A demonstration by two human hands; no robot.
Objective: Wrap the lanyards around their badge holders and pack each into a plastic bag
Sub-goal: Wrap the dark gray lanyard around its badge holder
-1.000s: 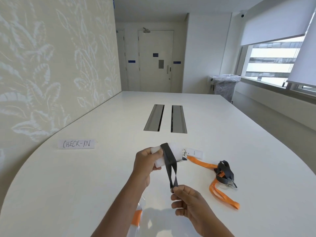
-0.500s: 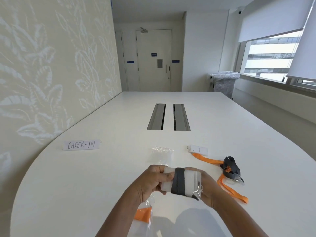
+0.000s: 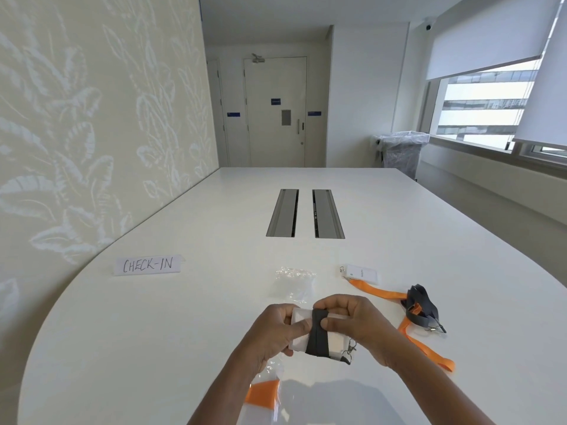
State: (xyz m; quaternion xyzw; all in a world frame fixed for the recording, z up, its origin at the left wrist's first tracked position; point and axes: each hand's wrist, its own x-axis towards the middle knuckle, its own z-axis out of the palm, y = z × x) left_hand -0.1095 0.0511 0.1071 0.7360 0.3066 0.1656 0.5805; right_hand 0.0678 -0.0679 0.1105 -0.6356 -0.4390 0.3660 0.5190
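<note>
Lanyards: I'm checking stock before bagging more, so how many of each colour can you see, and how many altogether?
Dark grey: 2, one wrapped round the badge holder in both hands, one loose on the table.
Orange: 2, one lying clipped to a white badge holder, one already in a plastic bag.
Total: 4

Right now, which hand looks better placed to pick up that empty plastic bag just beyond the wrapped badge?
Probably the right hand: it only pinches the dark lanyard, while the left hand grips the badge holder. The empty bag lies just beyond both.
</note>
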